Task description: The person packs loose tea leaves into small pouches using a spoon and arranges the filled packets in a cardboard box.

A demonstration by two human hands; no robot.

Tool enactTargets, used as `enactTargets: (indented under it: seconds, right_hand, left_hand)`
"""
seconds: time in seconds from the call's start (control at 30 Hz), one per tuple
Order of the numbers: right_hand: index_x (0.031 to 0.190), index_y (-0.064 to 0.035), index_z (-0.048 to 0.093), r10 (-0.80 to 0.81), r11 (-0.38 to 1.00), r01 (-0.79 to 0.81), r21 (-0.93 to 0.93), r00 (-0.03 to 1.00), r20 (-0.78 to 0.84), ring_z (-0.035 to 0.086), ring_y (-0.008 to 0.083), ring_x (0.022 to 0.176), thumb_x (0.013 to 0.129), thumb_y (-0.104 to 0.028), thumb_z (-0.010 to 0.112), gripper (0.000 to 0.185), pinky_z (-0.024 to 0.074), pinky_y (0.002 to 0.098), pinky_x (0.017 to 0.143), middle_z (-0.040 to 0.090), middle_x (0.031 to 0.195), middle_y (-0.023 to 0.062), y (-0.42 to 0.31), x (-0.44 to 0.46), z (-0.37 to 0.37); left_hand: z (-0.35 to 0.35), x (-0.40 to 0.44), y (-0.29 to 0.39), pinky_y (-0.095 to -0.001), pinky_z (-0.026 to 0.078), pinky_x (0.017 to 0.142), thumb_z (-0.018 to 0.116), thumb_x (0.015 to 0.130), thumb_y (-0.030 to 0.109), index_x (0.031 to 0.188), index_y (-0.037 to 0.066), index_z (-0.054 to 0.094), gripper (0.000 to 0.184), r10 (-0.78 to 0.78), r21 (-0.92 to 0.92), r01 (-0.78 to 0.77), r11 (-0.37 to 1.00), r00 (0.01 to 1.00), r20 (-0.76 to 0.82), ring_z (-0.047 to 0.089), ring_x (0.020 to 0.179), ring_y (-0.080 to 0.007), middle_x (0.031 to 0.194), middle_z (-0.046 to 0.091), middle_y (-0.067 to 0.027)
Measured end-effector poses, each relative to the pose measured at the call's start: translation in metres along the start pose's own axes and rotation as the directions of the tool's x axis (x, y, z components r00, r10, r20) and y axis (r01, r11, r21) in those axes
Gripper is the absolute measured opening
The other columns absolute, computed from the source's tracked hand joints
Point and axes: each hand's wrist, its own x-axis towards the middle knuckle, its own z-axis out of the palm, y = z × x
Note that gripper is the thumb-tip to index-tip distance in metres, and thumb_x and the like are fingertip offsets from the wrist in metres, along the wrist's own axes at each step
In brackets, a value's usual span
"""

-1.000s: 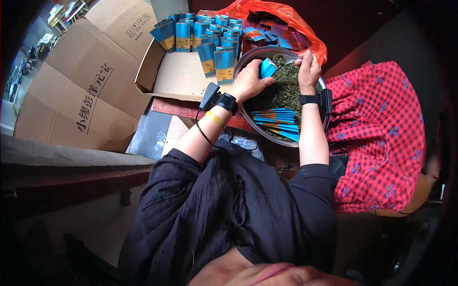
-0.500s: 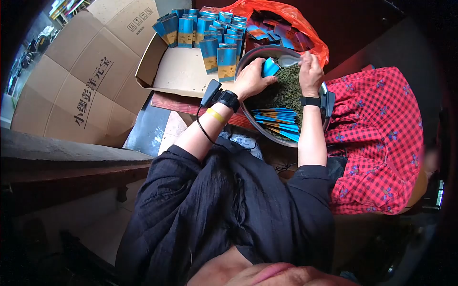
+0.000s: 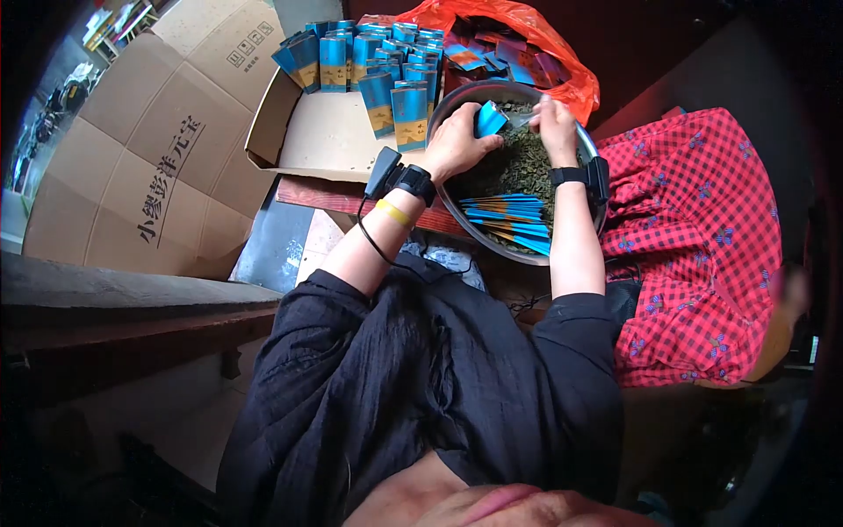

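A round metal basin (image 3: pixel 453 195) holds dark dried tea leaves (image 3: pixel 525 156). At its far left side, my left hand (image 3: pixel 457 140) closes around a small blue packet (image 3: pixel 490 119), which is tilted over the leaves. My right hand (image 3: pixel 556 130) is closed on a pale, shiny scoop-like tool (image 3: pixel 521 119) whose tip points toward the packet. Most of that tool's handle is hidden by my fingers. A fan of flat blue-and-gold packets (image 3: pixel 509 215) lies on the leaves at the near side of the basin.
A cardboard tray (image 3: pixel 318 132) at the left holds several upright, filled-looking blue packets (image 3: pixel 410 114). Behind the basin, a red plastic bag (image 3: pixel 575 75) contains more packets. Red checked cloth (image 3: pixel 694 228) lies to the right, and a large carton (image 3: pixel 158 149) stands far left.
My right hand has lowered slightly and moved left, bringing the scoop-like tool nearer the packet mouth. My left hand still holds the packet. The whole view has shifted a little.
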Motion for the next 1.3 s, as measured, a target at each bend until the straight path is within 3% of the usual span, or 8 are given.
enactTargets:
  seconds: [0.13, 0.33, 0.4, 0.67, 0.87, 1.03, 1.2, 1.3]
  right_hand:
    - [0.082, -0.0016, 0.060, -0.150, 0.960, 0.203, 0.193, 0.954, -0.259, 0.058, 0.0093, 0.056, 0.099, -0.035, 0.043, 0.041, 0.0463, 0.0245, 0.055, 0.061, 0.062, 0.0042, -0.032, -0.006, -0.004]
    - [0.079, -0.0070, 0.060, -0.544, 0.831, 0.497, -0.250, 0.820, -0.178, 0.063, 0.0267, 0.060, 0.096, -0.031, 0.051, 0.031, 0.0471, 0.0370, 0.057, 0.063, 0.064, 0.0079, -0.051, -0.024, 0.005]
    - [0.081, -0.0052, 0.061, -0.679, 0.710, 0.583, -0.395, 0.716, -0.163, 0.064, 0.0214, 0.061, 0.097, -0.029, 0.050, 0.030, 0.0484, 0.0326, 0.058, 0.062, 0.062, 0.0049, -0.055, -0.024, 0.004]
    - [0.078, -0.0083, 0.060, -0.627, 0.747, 0.594, -0.299, 0.779, -0.019, 0.062, 0.0235, 0.059, 0.096, -0.033, 0.051, 0.032, 0.0467, 0.0344, 0.056, 0.060, 0.059, 0.0048, -0.055, -0.031, 0.019]
    - [0.080, -0.0028, 0.061, -0.267, 0.961, 0.276, -0.003, 0.925, -0.272, 0.060, 0.0118, 0.057, 0.098, -0.035, 0.047, 0.039, 0.0466, 0.0261, 0.056, 0.059, 0.060, 0.0027, -0.047, -0.018, -0.002]
    - [0.082, -0.0034, 0.062, -0.138, 0.982, 0.126, -0.141, 0.987, -0.084, 0.062, 0.0132, 0.062, 0.095, -0.033, 0.054, 0.033, 0.0474, 0.0292, 0.059, 0.062, 0.065, 0.0056, -0.027, -0.010, -0.002]
    - [0.081, -0.0044, 0.061, -0.561, 0.752, 0.506, -0.423, 0.828, -0.006, 0.064, 0.0231, 0.078, 0.089, -0.028, 0.061, 0.025, 0.0482, 0.0334, 0.070, 0.065, 0.082, 0.0123, -0.046, -0.019, 0.005]
    - [0.089, -0.0022, 0.064, -0.325, 0.945, 0.309, 0.109, 0.924, 0.202, 0.061, 0.0152, 0.075, 0.085, -0.025, 0.067, 0.024, 0.0481, 0.0307, 0.070, 0.064, 0.079, 0.0071, -0.060, -0.028, 0.010]
  left_hand:
    - [-0.001, -0.001, 0.001, -0.0401, 0.045, 0.092, 0.076, 0.074, 0.035, 0.126, -0.001, 0.049, 0.068, -0.006, 0.000, 0.006, 1.000, 1.000, 0.014, 0.058, 0.109, -0.0349, 0.115, 0.059, -0.0237]
    - [0.000, -0.002, 0.001, -0.0419, 0.044, 0.094, 0.075, 0.073, 0.034, 0.124, 0.000, 0.048, 0.067, -0.004, -0.011, 0.004, 1.000, 1.000, 0.020, 0.055, 0.111, -0.0367, 0.118, 0.057, -0.0244]
    - [0.000, -0.002, 0.001, -0.0399, 0.046, 0.091, 0.076, 0.074, 0.036, 0.125, 0.000, 0.049, 0.068, -0.006, 0.013, 0.005, 1.000, 1.000, 0.012, 0.058, 0.108, -0.0349, 0.113, 0.060, -0.0230]
    - [0.001, 0.000, -0.001, -0.0400, 0.047, 0.089, 0.076, 0.073, 0.037, 0.123, 0.001, 0.050, 0.067, 0.002, 0.034, -0.003, 0.999, 0.999, 0.039, 0.060, 0.105, -0.0346, 0.110, 0.061, -0.0229]
    - [0.003, 0.000, -0.003, -0.0397, 0.047, 0.089, 0.076, 0.074, 0.036, 0.123, 0.000, 0.051, 0.066, 0.003, 0.024, -0.003, 1.000, 1.000, 0.029, 0.060, 0.105, -0.0338, 0.110, 0.061, -0.0229]
    - [0.000, -0.001, 0.001, -0.0387, 0.047, 0.090, 0.076, 0.074, 0.035, 0.123, -0.001, 0.051, 0.066, -0.033, -0.011, 0.034, 0.999, 0.998, 0.047, 0.059, 0.107, -0.0329, 0.112, 0.061, -0.0225]
    - [0.001, 0.000, -0.002, -0.0386, 0.046, 0.091, 0.077, 0.074, 0.033, 0.122, -0.001, 0.052, 0.065, 0.030, -0.032, -0.031, 0.999, 0.999, -0.017, 0.059, 0.107, -0.0328, 0.112, 0.061, -0.0222]
    - [0.004, 0.001, -0.008, -0.0392, 0.046, 0.090, 0.077, 0.072, 0.032, 0.120, -0.001, 0.052, 0.063, 0.087, -0.037, -0.090, 0.995, 0.993, -0.085, 0.059, 0.107, -0.0333, 0.111, 0.061, -0.0226]
